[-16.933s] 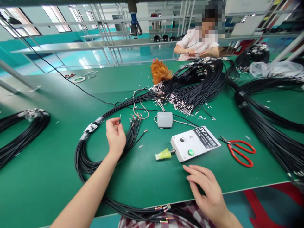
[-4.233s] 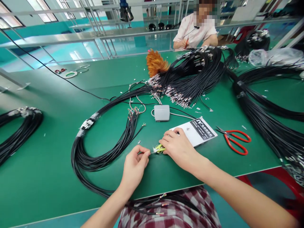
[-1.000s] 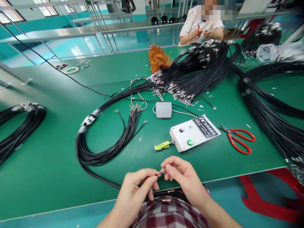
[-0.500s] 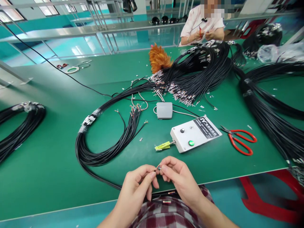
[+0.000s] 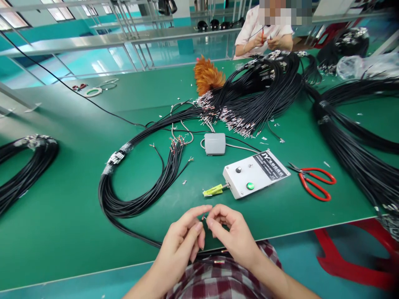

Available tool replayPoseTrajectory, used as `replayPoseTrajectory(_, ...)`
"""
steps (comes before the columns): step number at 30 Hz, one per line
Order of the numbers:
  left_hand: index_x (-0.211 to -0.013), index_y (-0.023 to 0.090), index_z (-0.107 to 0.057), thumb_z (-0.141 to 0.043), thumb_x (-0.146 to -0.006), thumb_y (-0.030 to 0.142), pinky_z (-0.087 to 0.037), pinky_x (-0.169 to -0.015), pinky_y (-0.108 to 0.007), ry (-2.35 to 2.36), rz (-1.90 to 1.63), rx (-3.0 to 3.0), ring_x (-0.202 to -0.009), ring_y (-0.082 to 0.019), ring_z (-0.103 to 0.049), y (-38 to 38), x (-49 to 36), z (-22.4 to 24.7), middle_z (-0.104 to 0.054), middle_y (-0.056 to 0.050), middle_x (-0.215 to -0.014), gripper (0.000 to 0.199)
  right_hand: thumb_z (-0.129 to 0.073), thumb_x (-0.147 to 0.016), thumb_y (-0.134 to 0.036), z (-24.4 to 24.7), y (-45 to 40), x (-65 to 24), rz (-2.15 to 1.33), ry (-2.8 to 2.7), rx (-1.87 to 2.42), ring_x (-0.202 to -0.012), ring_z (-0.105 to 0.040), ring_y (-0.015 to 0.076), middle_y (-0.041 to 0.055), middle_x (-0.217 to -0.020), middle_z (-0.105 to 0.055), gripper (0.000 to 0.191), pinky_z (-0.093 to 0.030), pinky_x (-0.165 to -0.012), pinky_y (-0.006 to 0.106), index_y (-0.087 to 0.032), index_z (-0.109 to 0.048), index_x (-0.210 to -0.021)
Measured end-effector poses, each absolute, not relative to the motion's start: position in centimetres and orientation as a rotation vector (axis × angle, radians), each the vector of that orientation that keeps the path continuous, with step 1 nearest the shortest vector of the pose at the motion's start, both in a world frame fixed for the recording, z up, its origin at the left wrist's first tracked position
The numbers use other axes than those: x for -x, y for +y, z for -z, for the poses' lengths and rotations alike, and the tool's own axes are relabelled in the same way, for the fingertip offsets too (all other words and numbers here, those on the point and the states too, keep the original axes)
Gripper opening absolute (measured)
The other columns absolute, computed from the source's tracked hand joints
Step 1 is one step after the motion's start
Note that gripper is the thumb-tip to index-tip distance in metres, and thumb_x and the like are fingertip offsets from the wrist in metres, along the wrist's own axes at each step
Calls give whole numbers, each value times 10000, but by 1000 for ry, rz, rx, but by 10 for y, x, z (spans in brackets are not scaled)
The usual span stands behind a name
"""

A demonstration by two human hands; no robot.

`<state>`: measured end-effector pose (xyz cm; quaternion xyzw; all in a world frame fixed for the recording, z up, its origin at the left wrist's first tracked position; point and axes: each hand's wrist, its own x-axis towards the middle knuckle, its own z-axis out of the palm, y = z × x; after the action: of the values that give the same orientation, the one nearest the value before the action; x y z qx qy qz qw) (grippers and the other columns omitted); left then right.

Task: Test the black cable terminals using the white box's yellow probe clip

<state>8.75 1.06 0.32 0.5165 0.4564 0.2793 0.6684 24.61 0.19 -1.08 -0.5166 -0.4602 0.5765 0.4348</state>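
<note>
My left hand [image 5: 183, 237] pinches a thin black cable near its end, thumb against the curled fingers and the index finger stretched out above. Between the two hands shows the small stripped wire end [image 5: 204, 217], with reddish and white strands. My right hand [image 5: 233, 233] is closed at that end, thumb and index finger together on the fine wires, though the contact is partly hidden. From my left hand the cable runs to a looped bundle of black cables [image 5: 124, 209] on the table. Below my hands, more cable ends [image 5: 219, 262] lie at my lap.
Ahead stands a white control box [image 5: 257, 174] with a yellow-green clip [image 5: 213, 190] on its shaft. Red-handled scissors [image 5: 316, 182] lie right of it, a grey box [image 5: 215, 144] behind. Large cable bundles [image 5: 262, 99] cover the back. A person [image 5: 264, 37] works opposite with red-handled scissors.
My left index finger has straightened and lifted over the wire end. The fine wires, spread between both hands before, now show only as a short tip. The view shifted slightly.
</note>
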Motion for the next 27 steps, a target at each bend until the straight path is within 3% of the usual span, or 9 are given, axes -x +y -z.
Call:
replayPoseTrajectory(8,-1114,217,-434,-506,-946,474,-262,-372,-129,1036,-697,-1069,-342,-32,-413,10,-89,-1,-587,71,-606,315,-571,-863,-290,13,4,-247,-1411,-1174,1306,-583,-483,101,-31,-667,-558,147,-411,-569,233,-183,-591,-764)
replayPoseTrajectory(15,-1106,221,-403,-528,-934,483,-206,-362,-126,1034,-708,-1039,-347,-24,-324,11,-90,-2,-578,76,-591,338,-614,-881,-255,8,2,-255,-930,-1539,1332,-696,-596,123,13,-861,-654,90,-453,-687,259,-198,-646,-943)
replayPoseTrajectory(20,-1138,223,-431,-511,-951,466,-164,-371,-140,988,-672,-1041,-378,-31,-264,10,-87,0,-534,83,-578,317,-575,-915,-197,6,5,-251,-845,-1671,1314,-680,-600,119,-18,-760,-651,95,-419,-678,258,-210,-627,-836)
replayPoseTrajectory(24,-1206,251,-493,-617,-905,378,-278,-429,-152,1049,-721,-1096,-453,-29,-370,11,-89,-3,-569,41,-790,349,-571,-900,-168,6,4,-252,-708,-1762,1312,-654,-580,119,-18,-739,-657,111,-377,-663,271,-200,-610,-802)
replayPoseTrajectory(27,-1061,211,-613,-689,-840,332,-409,-542,-195,1140,-779,-1131,-586,-82,-526,13,-98,-6,-585,6,-859,263,-559,-892,-160,6,2,-252,-631,-1805,1312,-634,-566,119,-13,-734,-660,115,-354,-650,276,-195,-600,-791)
